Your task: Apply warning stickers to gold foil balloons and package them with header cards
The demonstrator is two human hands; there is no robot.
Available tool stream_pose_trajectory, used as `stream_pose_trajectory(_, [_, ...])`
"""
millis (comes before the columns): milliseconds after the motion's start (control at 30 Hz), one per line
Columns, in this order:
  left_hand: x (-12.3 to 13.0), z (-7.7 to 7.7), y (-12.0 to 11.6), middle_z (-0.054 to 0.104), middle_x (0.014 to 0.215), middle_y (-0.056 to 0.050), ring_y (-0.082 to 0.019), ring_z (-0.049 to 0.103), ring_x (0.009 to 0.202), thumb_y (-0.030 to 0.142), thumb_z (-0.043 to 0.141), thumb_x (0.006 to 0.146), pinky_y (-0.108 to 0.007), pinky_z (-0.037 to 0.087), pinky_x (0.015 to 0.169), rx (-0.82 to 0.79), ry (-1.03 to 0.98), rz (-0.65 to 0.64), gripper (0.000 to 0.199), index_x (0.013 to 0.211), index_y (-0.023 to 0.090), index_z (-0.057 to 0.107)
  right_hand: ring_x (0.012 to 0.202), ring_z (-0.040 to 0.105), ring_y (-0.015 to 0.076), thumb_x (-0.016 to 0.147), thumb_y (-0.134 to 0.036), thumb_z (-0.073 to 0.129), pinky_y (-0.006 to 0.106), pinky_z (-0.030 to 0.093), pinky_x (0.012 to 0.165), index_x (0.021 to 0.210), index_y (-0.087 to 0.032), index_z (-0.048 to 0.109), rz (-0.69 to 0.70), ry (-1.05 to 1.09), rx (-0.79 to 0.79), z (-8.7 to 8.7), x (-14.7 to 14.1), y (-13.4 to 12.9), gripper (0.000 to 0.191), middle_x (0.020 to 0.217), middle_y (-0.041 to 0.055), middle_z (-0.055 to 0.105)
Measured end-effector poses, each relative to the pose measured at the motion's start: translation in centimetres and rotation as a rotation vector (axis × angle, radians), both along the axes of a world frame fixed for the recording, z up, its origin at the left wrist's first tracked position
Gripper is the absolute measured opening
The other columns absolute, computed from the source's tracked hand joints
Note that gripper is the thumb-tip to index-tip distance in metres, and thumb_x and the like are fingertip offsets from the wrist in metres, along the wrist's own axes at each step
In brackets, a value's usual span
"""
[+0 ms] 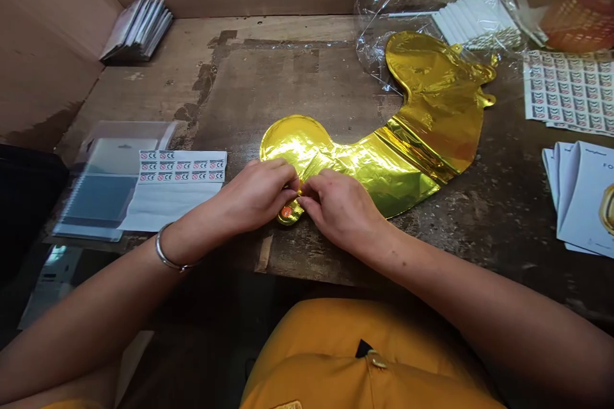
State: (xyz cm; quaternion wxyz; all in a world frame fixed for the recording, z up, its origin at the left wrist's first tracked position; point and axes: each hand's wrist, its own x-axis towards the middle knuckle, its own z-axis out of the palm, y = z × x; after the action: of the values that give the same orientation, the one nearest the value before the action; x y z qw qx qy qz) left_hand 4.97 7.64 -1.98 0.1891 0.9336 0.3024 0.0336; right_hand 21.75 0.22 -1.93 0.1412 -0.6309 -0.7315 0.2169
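Note:
A flat gold foil balloon point(364, 166) lies curved across the worn wooden table, its shiny surface creased across the middle. At its near left end, my left hand point(256, 194) pinches the foil edge between thumb and fingers. Right beside it, my right hand point(343, 210) pinches the same edge, so the fingertips of both hands almost meet. Just below the fingers, a small orange-red spot point(286, 211) shows on the balloon's tab. What lies exactly between the fingertips is hidden.
To the left, a sticker sheet point(182, 169) overlaps clear plastic sleeves point(105, 185). A stack of packets point(139, 28) stands at the back left. Behind the balloon lie white sticks point(474, 18) in clear plastic. More sticker sheets point(570, 89) and folded leaflets point(588, 194) lie on the right.

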Motion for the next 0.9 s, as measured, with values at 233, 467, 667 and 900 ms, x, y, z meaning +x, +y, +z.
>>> stream_pose_trajectory(233, [-1.0, -0.4, -2.3, 0.063, 0.092, -0.004, -0.02, 0.059, 0.085, 0.02, 0.061, 0.087, -0.032, 0.046, 0.073, 0.158, -0.187, 0.156, 0.009, 0.094, 0.016, 0.057, 0.072, 0.058, 0.0154, 0.085, -0.021, 0.059, 0.027, 0.039, 0.067, 0.079, -0.018, 0.068, -0.044, 0.144, -0.016, -0.7, -0.2, 0.3, 0.011, 0.077, 0.0024, 0.067])
stream_pose_trajectory(467, [-2.7, -2.4, -6.1, 0.069, 0.108, -0.01, -0.023, 0.063, 0.102, 0.016, 0.057, 0.091, -0.037, 0.051, 0.091, 0.348, -0.308, 0.11, 0.012, 0.101, 0.014, 0.064, 0.069, 0.056, 0.0131, 0.083, -0.017, 0.061, 0.025, 0.04, 0.066, 0.075, -0.017, 0.066, -0.037, 0.298, 0.047, -1.1, 0.4, 0.5, 0.009, 0.073, 0.0009, 0.066])
stream_pose_trajectory(667, [-3.0, -2.9, -6.8, 0.065, 0.126, -0.013, -0.029, 0.057, 0.122, 0.011, 0.051, 0.093, -0.05, 0.041, 0.106, 0.427, -0.252, 0.068, 0.023, 0.11, 0.013, 0.066, 0.067, 0.056, 0.0123, 0.083, -0.016, 0.06, 0.024, 0.041, 0.065, 0.074, -0.017, 0.064, 0.009, 0.32, 0.048, -1.2, 0.4, 0.6, 0.01, 0.071, 0.0001, 0.064])
stream_pose_trajectory(900, [-3.1, -2.1, -7.7, 0.066, 0.125, -0.011, -0.028, 0.057, 0.123, 0.011, 0.051, 0.092, -0.051, 0.036, 0.11, 0.415, -0.147, 0.119, 0.025, 0.111, 0.015, 0.067, 0.071, 0.055, 0.016, 0.09, -0.019, 0.05, 0.028, 0.042, 0.067, 0.074, -0.016, 0.064, 0.162, 0.125, 0.335, -0.7, -0.5, -0.6, 0.021, 0.075, 0.0054, 0.063])
